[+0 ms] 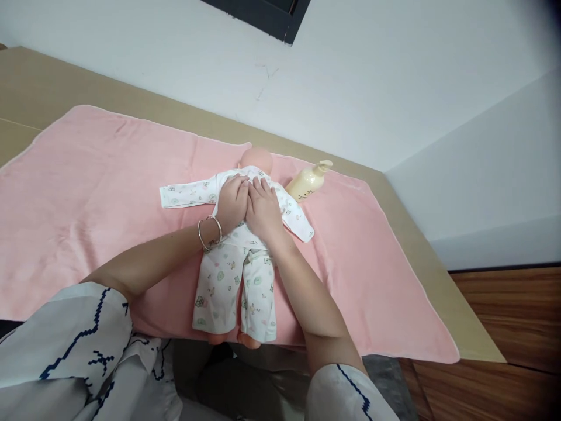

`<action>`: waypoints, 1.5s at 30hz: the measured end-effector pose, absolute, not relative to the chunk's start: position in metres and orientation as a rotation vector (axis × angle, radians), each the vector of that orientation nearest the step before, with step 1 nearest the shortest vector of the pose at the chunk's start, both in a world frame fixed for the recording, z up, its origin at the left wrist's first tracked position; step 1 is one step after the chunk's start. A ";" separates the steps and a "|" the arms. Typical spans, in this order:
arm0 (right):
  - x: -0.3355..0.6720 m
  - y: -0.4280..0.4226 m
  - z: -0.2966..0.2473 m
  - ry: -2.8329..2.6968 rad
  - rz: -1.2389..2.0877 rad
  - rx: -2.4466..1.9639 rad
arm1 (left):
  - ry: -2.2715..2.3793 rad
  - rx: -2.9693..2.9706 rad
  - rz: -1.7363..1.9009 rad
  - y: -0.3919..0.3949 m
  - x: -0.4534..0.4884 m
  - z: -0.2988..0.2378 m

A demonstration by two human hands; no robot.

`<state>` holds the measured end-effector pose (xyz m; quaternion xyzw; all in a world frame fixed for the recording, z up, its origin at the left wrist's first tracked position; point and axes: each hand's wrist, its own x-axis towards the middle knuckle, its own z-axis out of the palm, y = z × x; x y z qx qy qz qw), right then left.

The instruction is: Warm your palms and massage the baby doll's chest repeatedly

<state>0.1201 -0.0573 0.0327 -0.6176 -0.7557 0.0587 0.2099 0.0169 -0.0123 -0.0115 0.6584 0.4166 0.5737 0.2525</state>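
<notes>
The doll lies face up at centre of the pink towel, head toward 12 o'clock. Left hand and right hand rest flat, side by side, fingers extended, on its chest. A lotion bottle lies at 2 o'clock, just beside the doll's sleeve.

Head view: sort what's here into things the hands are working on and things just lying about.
In hand:
- doll in printed white baby clothes
- left hand and right hand, both flat on the doll's chest
- pink towel under the doll

Lying about:
- cream pump bottle, on its side by the doll's head
- table
</notes>
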 end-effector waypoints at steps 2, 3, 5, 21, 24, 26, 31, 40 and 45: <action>0.133 -0.046 0.030 -2.067 0.206 -1.681 | 1.143 1.833 1.538 -0.013 0.018 -0.012; 0.141 -0.040 0.028 -2.025 0.219 -1.687 | 1.153 1.846 1.525 -0.014 0.018 -0.012; 0.152 -0.030 0.024 -1.943 0.218 -1.731 | 1.169 1.849 1.508 -0.015 0.019 -0.012; 0.153 -0.033 0.026 -1.952 0.172 -1.817 | 1.193 1.831 1.505 -0.010 0.017 -0.017; 0.137 -0.046 0.025 -1.976 -0.015 -1.853 | 1.248 1.846 1.499 -0.011 0.018 -0.019; 0.125 -0.054 0.026 -2.057 -0.072 -1.824 | 1.286 1.858 1.502 -0.010 0.018 -0.021; 0.143 -0.040 0.024 -2.136 0.138 -1.645 | 1.300 1.905 1.500 -0.009 0.018 -0.022; 0.140 -0.048 0.029 -1.821 -0.128 -1.882 | 1.466 2.018 1.403 -0.009 0.018 -0.020; 0.139 -0.048 0.029 -1.801 -0.120 -1.878 | 1.519 2.164 1.243 -0.002 0.015 -0.017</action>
